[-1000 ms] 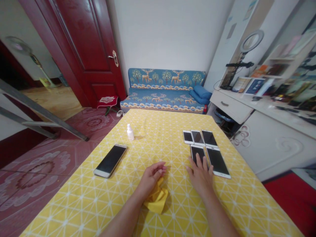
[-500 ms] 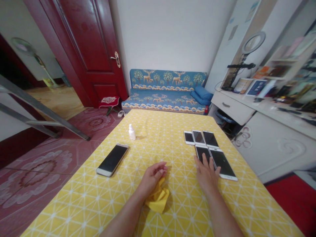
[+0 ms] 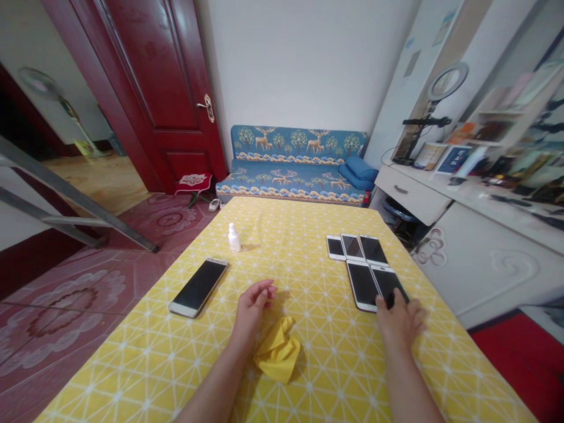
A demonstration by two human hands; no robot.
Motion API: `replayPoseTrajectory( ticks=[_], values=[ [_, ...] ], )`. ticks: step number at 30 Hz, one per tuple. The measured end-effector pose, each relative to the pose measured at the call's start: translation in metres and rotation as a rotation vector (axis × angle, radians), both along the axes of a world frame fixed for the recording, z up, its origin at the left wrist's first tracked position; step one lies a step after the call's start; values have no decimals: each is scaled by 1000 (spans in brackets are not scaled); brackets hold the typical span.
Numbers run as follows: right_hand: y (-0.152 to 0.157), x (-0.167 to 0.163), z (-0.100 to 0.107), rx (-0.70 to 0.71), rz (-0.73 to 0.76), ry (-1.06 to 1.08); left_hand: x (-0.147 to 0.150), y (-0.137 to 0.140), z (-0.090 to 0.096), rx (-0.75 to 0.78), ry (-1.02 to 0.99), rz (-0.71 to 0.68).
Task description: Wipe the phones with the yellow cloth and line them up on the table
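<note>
My right hand [image 3: 400, 320] spans the lower end of a white smartphone [image 3: 384, 278], thumb by its left edge, the other fingers over its screen and right side. Beside it lies another white smartphone [image 3: 363, 286] with a dark screen. Behind these two, a small phone [image 3: 336, 247], a middle phone [image 3: 353, 247] and a wider phone [image 3: 373, 249] form a row. My left hand [image 3: 254, 301] is loosely curled with nothing visible in it, fingers partly apart. Just below it a crumpled yellow cloth [image 3: 278, 352] lies on the table, apart from the fingers.
A large phone [image 3: 199, 288] lies alone at the left of the table [image 3: 282, 223], with a white spray bottle [image 3: 234, 238] standing behind it. Beyond the table is a blue patterned sofa [image 3: 286, 179]. A white cabinet [image 3: 493, 252] stands to the right, a metal ladder [image 3: 88, 205] to the left.
My right hand has shifted right, from the lower left phone to the one beside it. My left hand has moved left and away from the cloth, which stays on the table.
</note>
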State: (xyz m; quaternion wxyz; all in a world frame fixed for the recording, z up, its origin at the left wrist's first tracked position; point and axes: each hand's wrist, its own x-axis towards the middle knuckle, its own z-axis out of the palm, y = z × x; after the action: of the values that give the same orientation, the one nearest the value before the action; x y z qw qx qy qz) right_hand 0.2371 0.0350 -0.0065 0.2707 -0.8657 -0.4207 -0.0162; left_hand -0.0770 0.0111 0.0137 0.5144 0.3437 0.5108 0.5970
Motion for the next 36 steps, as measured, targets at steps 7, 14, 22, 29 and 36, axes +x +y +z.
replayPoseTrajectory(
  ticks=[7, 14, 22, 29, 36],
  values=[
    [14, 4, -5, 32, 40, 62, -23, 2, 9, 162, 356, 115],
    [5, -24, 3, 453, 282, 22, -83, 5, 12, -116, 1338, 554],
    [-25, -98, 15, 135, 1237, 310, -103, 7, 9, -505, 1535, 471],
    [-53, -142, 31, -164, 1572, 225, -101, 3, 23, -444, 1480, 602],
    [-52, -150, 28, 59, 1486, 447, -76, 7, 32, -57, 922, 586]
  ],
)
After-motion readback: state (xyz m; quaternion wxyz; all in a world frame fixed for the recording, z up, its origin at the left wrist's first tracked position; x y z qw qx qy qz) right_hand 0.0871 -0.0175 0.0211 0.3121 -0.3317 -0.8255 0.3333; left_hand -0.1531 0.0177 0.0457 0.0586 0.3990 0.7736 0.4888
